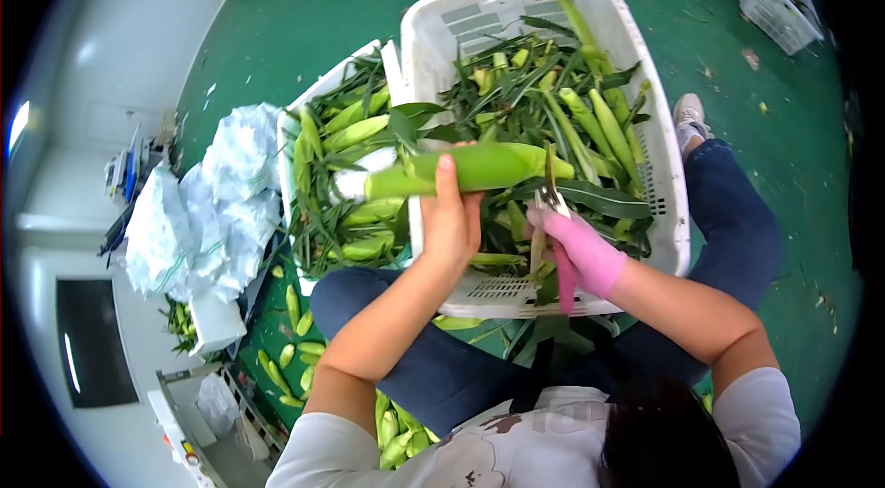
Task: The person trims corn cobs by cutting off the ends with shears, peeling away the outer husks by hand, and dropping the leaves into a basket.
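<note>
A green ear of corn (489,167) in its husk lies level over the crates, with my bare left hand (452,216) wrapped round it near its middle. My right hand (579,248), in a pink glove, is closed on pruning shears (558,262) with pink handles. Their metal jaws are at the right end of the ear, beside some leaves. Below both hands is a large white crate (666,165) holding husks, leaves and stalks. A second white crate (286,152) on the left holds more green corn and leaves.
Crumpled pale plastic bags (217,202) are piled at the left. Loose ears (293,305) lie on the green floor (313,4) below the left crate. Another white crate (774,13) stands at the upper right. A grey cart (198,396) is at the lower left.
</note>
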`<state>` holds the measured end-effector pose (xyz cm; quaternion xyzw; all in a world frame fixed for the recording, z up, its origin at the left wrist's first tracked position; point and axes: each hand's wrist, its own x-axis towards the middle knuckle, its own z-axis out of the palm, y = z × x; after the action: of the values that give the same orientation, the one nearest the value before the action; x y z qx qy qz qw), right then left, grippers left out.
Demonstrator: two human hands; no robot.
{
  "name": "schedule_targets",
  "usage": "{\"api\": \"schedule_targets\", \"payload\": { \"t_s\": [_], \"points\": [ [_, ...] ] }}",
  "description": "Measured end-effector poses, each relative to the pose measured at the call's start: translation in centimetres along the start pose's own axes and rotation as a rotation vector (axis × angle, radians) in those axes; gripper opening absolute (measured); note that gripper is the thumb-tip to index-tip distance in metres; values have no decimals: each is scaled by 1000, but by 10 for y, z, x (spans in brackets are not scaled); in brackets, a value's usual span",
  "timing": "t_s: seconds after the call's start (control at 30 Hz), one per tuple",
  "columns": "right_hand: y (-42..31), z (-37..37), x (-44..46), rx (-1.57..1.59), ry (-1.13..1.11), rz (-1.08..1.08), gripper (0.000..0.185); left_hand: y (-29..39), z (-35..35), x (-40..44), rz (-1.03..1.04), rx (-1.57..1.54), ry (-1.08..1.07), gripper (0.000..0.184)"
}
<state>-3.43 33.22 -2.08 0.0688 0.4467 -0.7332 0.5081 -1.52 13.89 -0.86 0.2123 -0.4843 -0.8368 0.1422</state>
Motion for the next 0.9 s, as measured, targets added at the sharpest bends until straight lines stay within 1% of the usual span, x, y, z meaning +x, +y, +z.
{"api": "schedule_targets", "payload": {
  "t_s": [0.03, 0.07, 0.1, 0.17, 0.2, 0.23, 0.3, 0.33, 0.37, 0.43, 0.47, 0.5, 0.57, 0.63, 0.67, 0.7, 0.73, 0.77, 0.8, 0.83, 0.87, 0.9],
  "points": [
    [3, -6, 11, -10, 45, -48, 38, -12, 1, -4, -11, 19, -1, 55],
    [12, -9, 23, 58, 116, -123, 38, -16, 4, -6, -31, 2, -4, 56],
    [4, -4, 21, 52, 161, -84, 38, -18, 6, -5, -50, -13, -4, 56],
    [11, -14, 32, -128, 241, -228, 40, -21, 2, 2, -72, -91, -63, 61],
    [13, -22, 37, -322, 277, -346, 42, -19, 0, 6, -74, -127, -85, 63],
    [6, -22, 38, -517, 301, -466, 45, -13, 0, 8, -88, -150, -63, 66],
    [-9, -18, 28, -568, 296, -486, 43, 2, 5, 13, -93, -204, -9, 72],
    [-18, -14, 20, -644, 298, -513, 42, 10, 1, 15, -124, -191, -76, 76],
    [-26, -10, 12, -721, 297, -541, 41, 14, 0, 16, -119, -215, -76, 79],
    [-33, -4, 2, -641, 180, -489, 38, 29, 3, 10, -112, -294, 12, 80],
    [-36, 3, -6, -717, 149, -526, 35, 36, 3, 9, -97, -373, 44, 75],
    [-45, 10, -18, -750, 49, -455, 38, 41, -4, 11, -192, -462, 94, 73],
    [-38, 19, -34, -493, -317, -202, 49, 49, -18, 12, -384, -658, 182, 69],
    [-20, 21, -44, -254, -509, 74, 59, 42, -25, 3, -541, -631, -79, 69],
    [-12, 18, -49, -150, -591, 208, 64, 39, -25, -1, -573, -648, -246, 70],
    [-1, -3, -53, -5, -693, 227, 61, 42, -25, -3, -603, -655, -417, 72],
    [8, -24, -56, 144, -796, 261, 60, 50, -27, -5, -583, -714, -620, 72],
    [18, -44, -59, 284, -898, 309, 60, 47, -43, 0, -554, -735, -714, 72],
    [3, -26, -55, 368, -926, 217, 66, 62, -41, -6, -529, -656, -522, 72],
    [-7, -20, -47, 254, -897, 109, 66, 79, -39, -12, -509, -566, -336, 72],
    [-18, -14, -38, 132, -858, 5, 65, 74, -52, -17, -485, -587, -392, 70],
    [-29, -8, -29, 10, -811, -91, 65, 65, -67, -15, -575, -611, -364, 68]
  ]
}}
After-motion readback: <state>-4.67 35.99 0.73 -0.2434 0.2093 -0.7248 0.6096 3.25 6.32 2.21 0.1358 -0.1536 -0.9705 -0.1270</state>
